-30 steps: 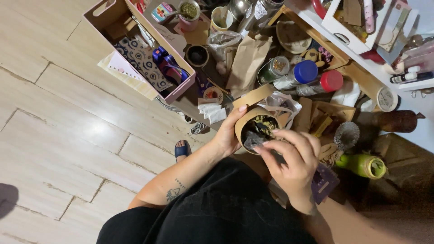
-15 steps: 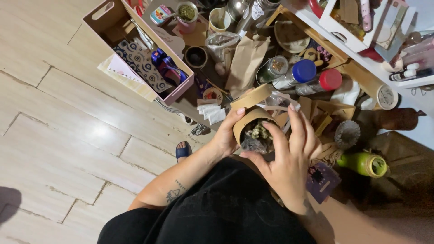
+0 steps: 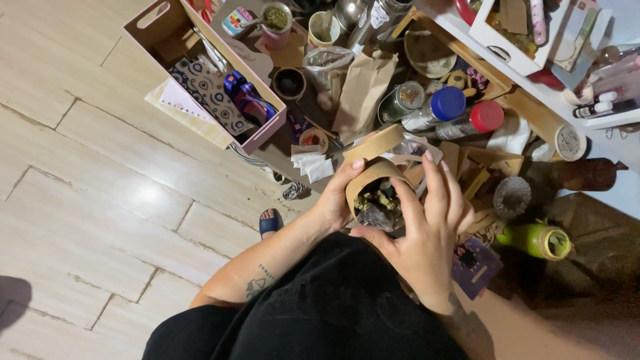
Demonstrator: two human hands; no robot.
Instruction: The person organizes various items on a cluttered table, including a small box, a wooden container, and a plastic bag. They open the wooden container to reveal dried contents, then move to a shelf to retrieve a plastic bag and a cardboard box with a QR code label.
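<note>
My left hand point(image 3: 339, 199) grips a round brown cardboard tube point(image 3: 371, 179) from the left side, thumb near its rim. Inside the tube sits a clear plastic bag of dried greenish herbs point(image 3: 377, 203). My right hand point(image 3: 427, 230) covers the tube's right side, fingers spread upward over the opening and thumb against the bag. The tube's brown lid point(image 3: 373, 143) lies tilted just beyond it, close to my left fingertips.
A cluttered low table holds a brown paper bag point(image 3: 362, 90), bottles with a blue cap point(image 3: 447, 103) and a red cap point(image 3: 487, 115), and a green bottle point(image 3: 537, 240). A pink-edged box point(image 3: 213, 73) sits at left. Pale wooden floor point(image 3: 100, 187) spreads to the left.
My right hand has opened from a bunched pinch at the tube's mouth to fingers spread flat over its right side. The left hand keeps its hold.
</note>
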